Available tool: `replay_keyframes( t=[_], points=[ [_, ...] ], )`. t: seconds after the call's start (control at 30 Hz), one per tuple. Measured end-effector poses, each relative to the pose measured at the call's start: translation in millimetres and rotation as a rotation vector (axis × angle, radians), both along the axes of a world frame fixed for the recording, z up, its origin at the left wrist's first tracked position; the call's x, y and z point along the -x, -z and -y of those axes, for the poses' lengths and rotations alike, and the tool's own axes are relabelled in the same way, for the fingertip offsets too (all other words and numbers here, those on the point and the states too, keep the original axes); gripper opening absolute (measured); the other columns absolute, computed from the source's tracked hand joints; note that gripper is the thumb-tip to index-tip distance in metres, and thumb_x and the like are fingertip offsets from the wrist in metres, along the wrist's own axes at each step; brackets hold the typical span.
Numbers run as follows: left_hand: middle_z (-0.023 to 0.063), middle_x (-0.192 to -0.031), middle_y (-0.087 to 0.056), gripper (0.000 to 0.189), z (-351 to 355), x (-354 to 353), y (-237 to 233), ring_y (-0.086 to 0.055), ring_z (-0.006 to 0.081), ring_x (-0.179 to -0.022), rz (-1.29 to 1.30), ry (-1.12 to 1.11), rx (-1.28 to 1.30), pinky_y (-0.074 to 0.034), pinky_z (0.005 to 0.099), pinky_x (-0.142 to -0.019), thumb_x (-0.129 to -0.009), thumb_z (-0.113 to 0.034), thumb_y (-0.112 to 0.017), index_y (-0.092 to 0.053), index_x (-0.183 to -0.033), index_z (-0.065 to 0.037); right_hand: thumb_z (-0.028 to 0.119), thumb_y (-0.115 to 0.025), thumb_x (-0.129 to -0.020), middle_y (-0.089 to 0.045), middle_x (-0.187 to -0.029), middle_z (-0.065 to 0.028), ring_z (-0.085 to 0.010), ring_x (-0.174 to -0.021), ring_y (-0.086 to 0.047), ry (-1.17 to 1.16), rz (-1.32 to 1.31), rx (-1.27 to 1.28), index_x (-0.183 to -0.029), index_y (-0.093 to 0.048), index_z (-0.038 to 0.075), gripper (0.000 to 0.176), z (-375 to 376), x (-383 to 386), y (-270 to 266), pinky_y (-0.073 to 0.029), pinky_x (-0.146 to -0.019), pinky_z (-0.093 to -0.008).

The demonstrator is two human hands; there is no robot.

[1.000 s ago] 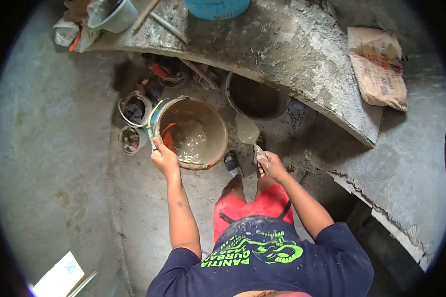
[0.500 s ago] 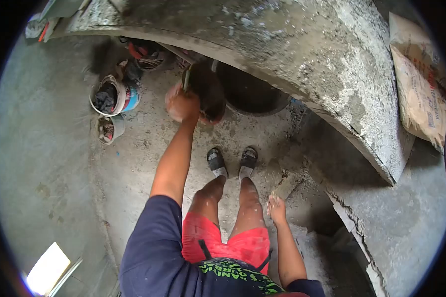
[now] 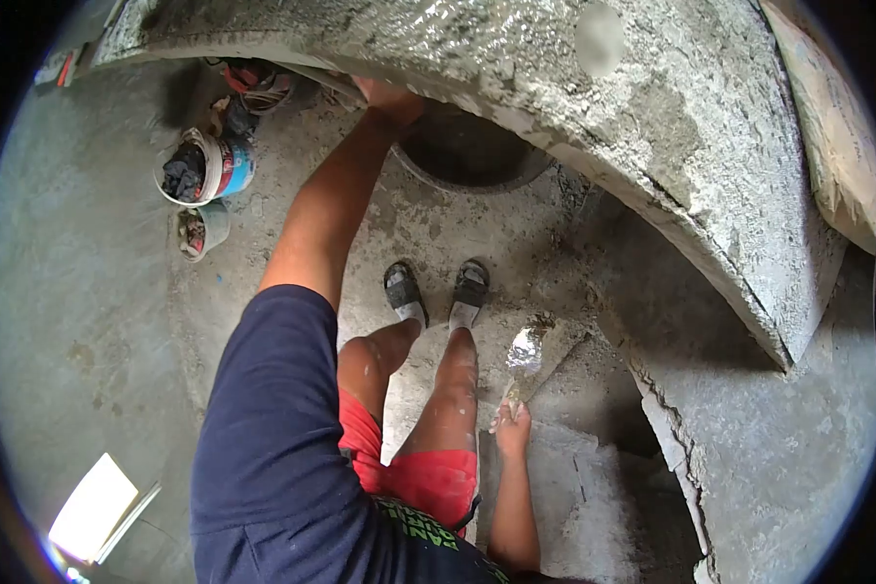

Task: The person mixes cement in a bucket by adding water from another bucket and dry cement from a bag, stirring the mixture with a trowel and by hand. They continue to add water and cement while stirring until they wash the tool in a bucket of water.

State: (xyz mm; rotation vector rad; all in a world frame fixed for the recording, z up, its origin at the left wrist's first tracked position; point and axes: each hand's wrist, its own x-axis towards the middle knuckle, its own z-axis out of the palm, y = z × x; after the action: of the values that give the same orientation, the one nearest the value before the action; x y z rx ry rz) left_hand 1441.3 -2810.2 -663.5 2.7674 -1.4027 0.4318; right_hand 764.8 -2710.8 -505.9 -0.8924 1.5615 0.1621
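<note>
My left hand (image 3: pixel 389 99) reaches to the edge of the rough concrete slab (image 3: pixel 574 117), above the large dark tub (image 3: pixel 467 151). The slab edge hides its fingers and anything they hold. Lower down, beside my right leg, my right hand (image 3: pixel 512 428) is closed around the handle of a trowel (image 3: pixel 526 352). The trowel's shiny wet blade points away from me, over the rough floor.
A paint bucket (image 3: pixel 226 165) stuffed with dark material stands at left beside a smaller pail (image 3: pixel 210 230). A paper sack (image 3: pixel 832 146) lies on the slab at right. A broken concrete edge (image 3: pixel 667 428) runs below it. My sandalled feet (image 3: pixel 469 282) stand on the floor.
My left hand has gone up to the slab edge; the dark rounded thing with a light handle it held is out of sight. My right hand has shifted slightly down-left, and the trowel blade now shows.
</note>
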Motion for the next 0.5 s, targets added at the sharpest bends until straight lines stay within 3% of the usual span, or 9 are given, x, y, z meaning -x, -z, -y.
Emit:
replay_keyframes(
  t=[0.07, 0.13, 0.17, 0.2, 0.27, 0.3, 0.4, 0.43, 0.5],
  points=[
    [0.0096, -0.16, -0.041, 0.07, 0, 3, 6, -0.029, 0.0423, -0.149, -0.095, 0.047, -0.069, -0.007, 0.0784, -0.112, -0.092, -0.061, -0.054, -0.045, -0.153, -0.027, 0.022, -0.061, -0.104, -0.06, -0.079, -0.0023, -0.0094, -0.055, -0.056, -0.01, 0.019, -0.025, -0.1, -0.056, 0.007, 0.016, 0, 4, 8, -0.044, -0.043, -0.0258],
    [0.0105, -0.159, -0.042, 0.061, 9, 29, -55, -0.04, 0.033, -0.146, -0.146, 0.248, -0.164, -0.028, 0.0533, -0.122, -0.101, -0.053, -0.048, -0.045, -0.152, -0.021, 0.02, -0.068, -0.098, -0.064, -0.082, -0.0085, -0.0214, -0.067, -0.064, -0.301, -0.017, 0.127, -0.112, -0.059, 0.001, 0.025, -4, 19, 30, -0.053, -0.061, -0.0381],
    [0.0128, -0.152, -0.05, 0.054, 15, 36, -72, -0.047, 0.0351, -0.14, -0.359, 0.185, -0.246, -0.037, 0.0515, -0.117, -0.1, -0.046, -0.051, -0.051, -0.148, -0.019, 0.02, -0.068, -0.098, -0.064, -0.082, -0.0085, -0.0214, -0.067, -0.064, -0.307, -0.018, 0.123, -0.112, -0.059, 0.001, 0.025, 0, 17, 32, -0.053, -0.061, -0.0381],
    [0.0128, -0.152, -0.05, 0.054, 14, 38, -83, -0.047, 0.0351, -0.14, -0.357, 0.181, -0.247, -0.037, 0.0515, -0.117, -0.1, -0.046, -0.051, -0.051, -0.148, -0.019, 0.02, -0.069, -0.097, -0.065, -0.087, -0.0142, -0.0287, -0.076, -0.066, -0.43, 0.009, 0.265, -0.115, -0.059, -0.001, 0.029, 10, 3, 32, -0.053, -0.07, -0.0421],
    [0.0141, -0.143, -0.057, 0.051, 8, 40, -89, -0.055, 0.0367, -0.131, -0.107, 0.422, -0.281, -0.045, 0.0529, -0.109, -0.095, -0.039, -0.058, -0.058, -0.142, -0.017, 0.02, -0.069, -0.096, -0.067, -0.092, -0.0199, -0.036, -0.086, -0.067, -0.549, 0.038, 0.405, -0.119, -0.059, -0.003, 0.034, 19, -15, 46, -0.053, -0.079, -0.0461],
    [0.0132, -0.134, -0.063, 0.05, 6, 35, -80, -0.06, 0.037, -0.124, -0.146, 0.491, -0.171, -0.049, 0.0537, -0.102, -0.089, -0.033, -0.064, -0.063, -0.135, -0.014, 0.019, -0.068, -0.095, -0.067, -0.099, -0.0241, -0.0411, -0.093, -0.066, -0.553, 0.04, 0.432, -0.12, -0.058, -0.004, 0.036, 22, -21, 57, -0.051, -0.085, -0.0475],
    [0.0125, -0.133, -0.064, 0.049, 6, 40, -96, -0.062, 0.0372, -0.12, 0.075, 0.529, -0.142, -0.051, 0.0553, -0.097, -0.084, -0.031, -0.067, -0.065, -0.129, -0.013, 0.02, -0.066, -0.095, -0.066, -0.112, -0.0297, -0.0488, -0.107, -0.063, -0.617, -0.008, 0.386, -0.126, -0.056, -0.006, 0.041, 36, -40, 77, -0.05, -0.093, -0.049],
    [0.0015, -0.101, -0.073, 0.059, 7, 43, -120, -0.072, 0.018, -0.082, 0.176, 0.674, 0.116, -0.057, 0.0338, -0.066, -0.075, -0.015, -0.068, -0.065, -0.134, -0.02, 0.02, -0.066, -0.095, -0.065, -0.114, -0.0294, -0.0487, -0.108, -0.062, -0.662, 0.082, 0.514, -0.128, -0.055, -0.006, 0.043, 43, -55, 78, -0.05, -0.094, -0.0493],
    [0.0019, -0.101, -0.073, 0.06, 11, 30, -116, -0.072, 0.0179, -0.085, 0.148, 0.729, 0.14, -0.057, 0.0339, -0.067, -0.075, -0.015, -0.068, -0.064, -0.134, -0.02, 0.022, -0.065, -0.095, -0.064, -0.117, -0.0294, -0.0483, -0.11, -0.062, -0.726, 0.203, 0.596, -0.132, -0.053, -0.005, 0.046, 65, -92, 80, -0.049, -0.095, -0.0496]
  ],
)
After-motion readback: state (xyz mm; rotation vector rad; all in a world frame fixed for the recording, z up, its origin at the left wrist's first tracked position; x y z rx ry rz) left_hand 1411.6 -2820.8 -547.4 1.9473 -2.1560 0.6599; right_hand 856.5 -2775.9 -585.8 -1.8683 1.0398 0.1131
